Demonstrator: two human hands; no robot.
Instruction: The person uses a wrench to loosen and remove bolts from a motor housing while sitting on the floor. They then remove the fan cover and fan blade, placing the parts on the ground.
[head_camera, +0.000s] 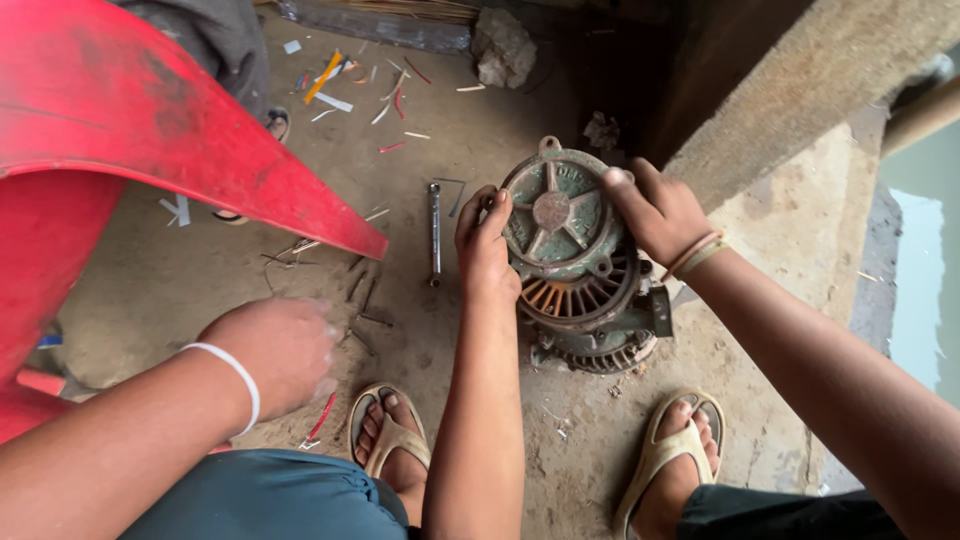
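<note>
**Old motor housing gripped on the workshop floor**

A worn electric motor (578, 262) is seen standing on end on the dusty concrete floor (480, 150), between two sandalled feet. Its round end cover is dull green, rusted at the hub and along the spokes, with bolt lugs on the rim. Orange-tinted windings are glimpsed below the cover, and grey cooling fins ring the base. The cover is clasped at its left edge by the left hand (485, 250) and at its upper right edge by the right hand (660, 212). A spanner (435, 232) lies just left. Another person's hand (275, 352), blurred, is held near a red chair (120, 130).
</note>
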